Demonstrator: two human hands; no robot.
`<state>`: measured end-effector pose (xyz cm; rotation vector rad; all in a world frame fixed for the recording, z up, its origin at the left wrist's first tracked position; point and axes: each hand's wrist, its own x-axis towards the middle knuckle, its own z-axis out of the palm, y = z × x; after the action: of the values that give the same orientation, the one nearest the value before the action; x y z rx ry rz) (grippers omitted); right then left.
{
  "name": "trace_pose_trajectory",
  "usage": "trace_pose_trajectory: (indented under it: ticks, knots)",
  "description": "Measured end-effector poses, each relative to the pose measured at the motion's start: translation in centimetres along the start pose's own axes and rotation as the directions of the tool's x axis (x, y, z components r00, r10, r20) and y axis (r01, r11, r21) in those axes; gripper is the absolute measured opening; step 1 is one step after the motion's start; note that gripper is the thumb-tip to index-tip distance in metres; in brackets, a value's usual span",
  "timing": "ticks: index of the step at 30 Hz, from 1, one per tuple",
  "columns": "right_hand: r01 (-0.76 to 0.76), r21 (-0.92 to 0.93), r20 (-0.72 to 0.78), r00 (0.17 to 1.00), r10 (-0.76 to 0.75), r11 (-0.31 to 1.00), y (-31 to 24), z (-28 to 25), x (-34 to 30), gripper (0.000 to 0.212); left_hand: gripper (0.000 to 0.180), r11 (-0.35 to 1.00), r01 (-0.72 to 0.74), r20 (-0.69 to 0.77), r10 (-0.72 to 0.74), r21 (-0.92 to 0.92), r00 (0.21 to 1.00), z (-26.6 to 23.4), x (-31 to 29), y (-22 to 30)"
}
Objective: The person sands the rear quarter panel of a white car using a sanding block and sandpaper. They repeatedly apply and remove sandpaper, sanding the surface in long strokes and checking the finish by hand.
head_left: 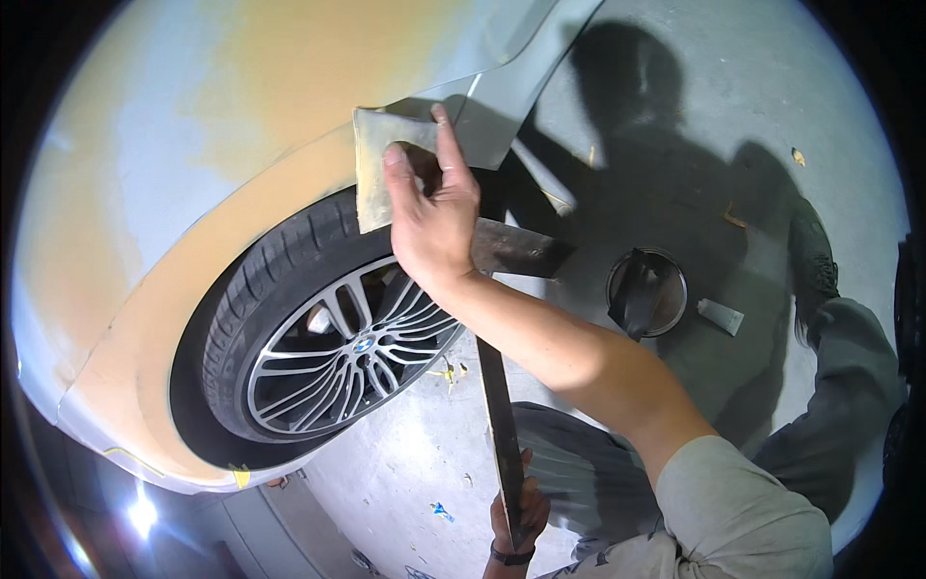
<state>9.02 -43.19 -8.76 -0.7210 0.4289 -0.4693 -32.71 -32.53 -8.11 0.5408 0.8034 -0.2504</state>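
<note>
My right hand [434,212] grips a squarish, beige-grey flexible spreader [378,145]. Its thumb lies on the sheet's face and one finger stretches along the edge; the other fingers are mostly hidden. The spreader is at the car's wheel arch [241,207], above the tyre, where beige patches cover the grey paint. Lower down, my left hand [521,511], with a dark band at the wrist, is closed round a long, dark flat strip [498,405] seen nearly edge-on. A dark flat piece [521,249] shows beyond my right forearm; whether it joins the strip I cannot tell.
On the grey floor to the right stand an open round tin [672,299] with a dark object across it and a small whitish tube [720,316]. The alloy wheel [352,352] is left of my right forearm. A bright lamp [143,516] shines at lower left.
</note>
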Motion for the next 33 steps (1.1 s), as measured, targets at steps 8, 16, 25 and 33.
trace_pose_trajectory:
  ticks: [8, 16, 25, 33]
  knots:
    - [0.010, 0.122, -0.058, 0.998, -0.003, 0.993, -0.9, 1.3, -1.2, 0.071, 0.065, 0.999, -0.003, 0.034, 0.005, -0.034, 0.999, 0.3, -0.8, 0.2]
    - [0.669, 0.007, 0.635, 0.571, -0.520, 0.743, -5.2, -0.7, -7.7, 0.050, 0.060, 0.974, -0.016, 0.076, 0.034, -0.225, 0.997, -0.4, -0.3, -0.3]
    - [0.988, 0.050, 0.897, -0.109, 0.428, 0.147, -20.0, -8.7, 0.2, 0.035, 0.051, 0.999, 0.025, 0.186, -0.019, -0.026, 0.982, 2.8, 6.2, -1.9]
    - [0.914, 0.297, 0.952, -0.262, 0.159, -0.274, -34.4, 10.1, -4.2, 0.025, 0.041, 0.922, 0.187, 0.299, -0.294, 0.340, 0.908, 9.3, 13.1, -5.1]
